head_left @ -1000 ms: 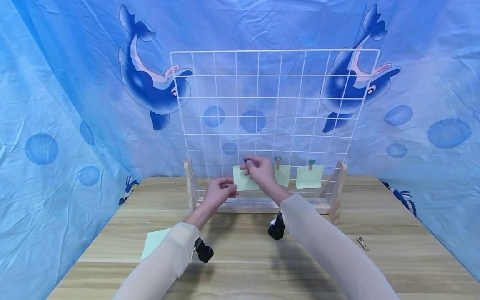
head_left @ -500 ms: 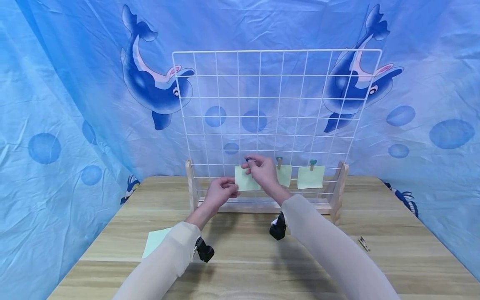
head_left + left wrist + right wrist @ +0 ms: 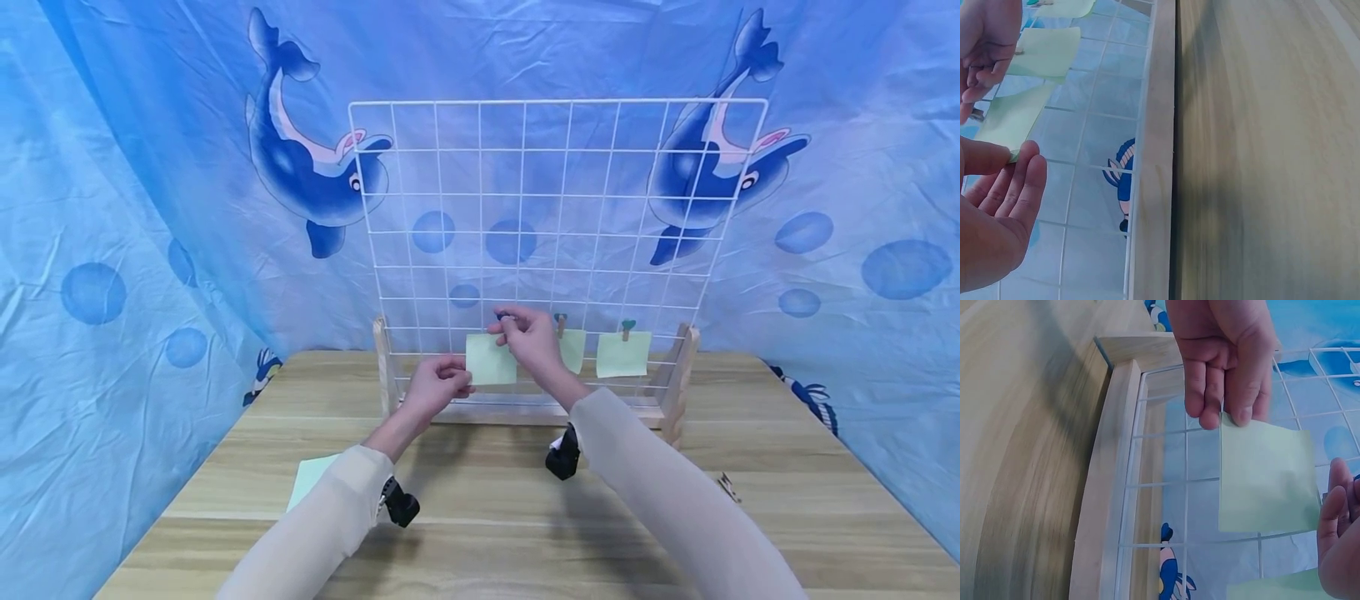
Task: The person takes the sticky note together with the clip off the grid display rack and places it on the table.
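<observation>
Pinching the lower left corner of a pale green note (image 3: 491,360), the left hand (image 3: 433,385) is keeping a narrow hold between thumb and fingertips, just left of centre in the head view. The note is standing nearly square in front of the lower rows of a white wire grid (image 3: 450,102), its upper right part lying next to the right hand (image 3: 529,335). That hand is pinching a small clip with a dark blue top (image 3: 503,316) at the note's upper edge, its grip narrow too; whether the clip is biting on the paper I cannot tell. In the left wrist view the note is slanting at the left of the frame, between the two hands.

Right of centre, a second green note (image 3: 573,352) is hanging from a clip with a green top (image 3: 561,324), partly covered by the right hand, and a third note (image 3: 624,357) is hanging beside it from a clip with a green heart (image 3: 627,328). A wooden stand (image 3: 487,414) is holding the grid upright on the table (image 3: 487,542). At the lower left, a pale green paper (image 3: 309,477) is lying partly under the left sleeve (image 3: 322,508); at the lower right, small clips (image 3: 727,487) are lying near the right sleeve (image 3: 660,483). Behind everything, a blue dolphin curtain (image 3: 172,150) is filling the background.
</observation>
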The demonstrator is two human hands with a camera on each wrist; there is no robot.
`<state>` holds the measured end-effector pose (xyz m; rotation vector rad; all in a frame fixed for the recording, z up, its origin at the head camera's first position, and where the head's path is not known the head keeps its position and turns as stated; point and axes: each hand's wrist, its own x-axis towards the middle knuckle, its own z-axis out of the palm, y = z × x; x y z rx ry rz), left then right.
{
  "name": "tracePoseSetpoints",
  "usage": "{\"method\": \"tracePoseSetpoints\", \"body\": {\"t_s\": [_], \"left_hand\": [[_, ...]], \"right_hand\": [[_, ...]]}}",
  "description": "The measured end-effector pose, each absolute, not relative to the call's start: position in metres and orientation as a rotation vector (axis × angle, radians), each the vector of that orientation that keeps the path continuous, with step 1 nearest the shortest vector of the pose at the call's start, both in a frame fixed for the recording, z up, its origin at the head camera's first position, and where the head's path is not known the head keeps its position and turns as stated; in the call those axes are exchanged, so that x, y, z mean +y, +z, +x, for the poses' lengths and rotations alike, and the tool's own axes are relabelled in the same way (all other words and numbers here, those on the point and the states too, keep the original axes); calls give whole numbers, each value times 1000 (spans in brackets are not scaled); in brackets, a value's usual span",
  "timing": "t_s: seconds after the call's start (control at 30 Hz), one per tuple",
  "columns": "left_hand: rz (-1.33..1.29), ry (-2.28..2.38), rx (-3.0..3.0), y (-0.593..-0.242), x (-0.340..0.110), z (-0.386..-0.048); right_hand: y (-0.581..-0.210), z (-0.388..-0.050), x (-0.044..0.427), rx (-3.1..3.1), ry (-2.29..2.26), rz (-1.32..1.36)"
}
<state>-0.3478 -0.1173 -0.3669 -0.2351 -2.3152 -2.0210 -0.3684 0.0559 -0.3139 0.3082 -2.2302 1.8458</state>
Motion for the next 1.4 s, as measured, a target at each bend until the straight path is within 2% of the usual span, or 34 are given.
{"method": "tracePoseSetpoints", "body": {"t_s": [0.63, 1.4], "left_hand": [[-286, -1990, -2367, -369, -141, -332], [-359, -1993, -2430, -382, -172, -308]], "right_hand": [[-319, -345, 73, -2203, 1840, 523], [-357, -316, 126, -2339, 1880, 391]]}}
